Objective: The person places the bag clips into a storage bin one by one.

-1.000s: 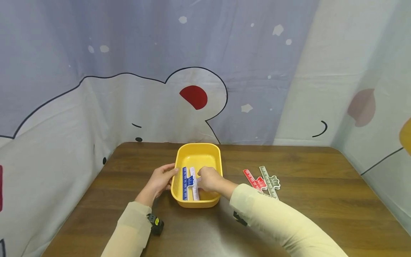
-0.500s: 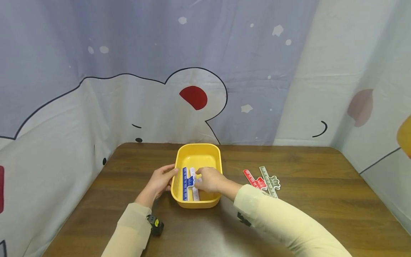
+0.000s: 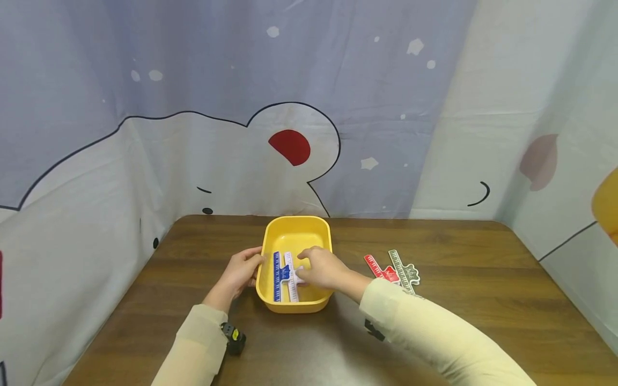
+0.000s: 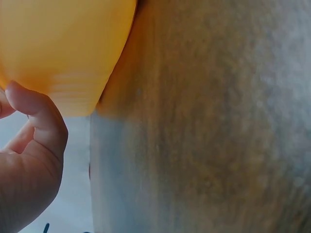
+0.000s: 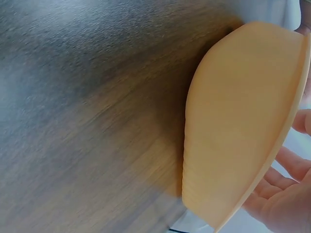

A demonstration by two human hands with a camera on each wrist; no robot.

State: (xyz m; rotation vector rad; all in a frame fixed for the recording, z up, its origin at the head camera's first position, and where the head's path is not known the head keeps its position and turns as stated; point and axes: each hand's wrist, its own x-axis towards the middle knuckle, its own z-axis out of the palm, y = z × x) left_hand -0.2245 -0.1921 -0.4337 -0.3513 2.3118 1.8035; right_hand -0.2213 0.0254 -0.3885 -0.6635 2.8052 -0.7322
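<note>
A yellow plastic tray (image 3: 295, 307) stands near the middle of the table. Inside it, on the left, lie a blue page clip (image 3: 277, 279) and a pale page clip (image 3: 292, 283), both long with a piano-key pattern. My left hand (image 3: 240, 272) grips the tray's left side, thumb at the rim; the left wrist view shows the thumb (image 4: 41, 111) against the yellow wall. Over the tray's right side, my right hand (image 3: 324, 269) has its thumb and index finger parted beside the pale clip's tab. Only the tray's outer wall (image 5: 238, 116) shows in the right wrist view, hiding the clips.
On the brown wooden table (image 3: 463, 273), a red page clip (image 3: 381, 269) and a green page clip (image 3: 403, 271) lie to the right, partly behind the right sleeve (image 3: 425, 321). A printed curtain (image 3: 232, 161) hangs along the table's far edge.
My right hand has shifted slightly right, its fingers parting and uncovering more of the pale clip's tab. The left hand and tray stay in place.
</note>
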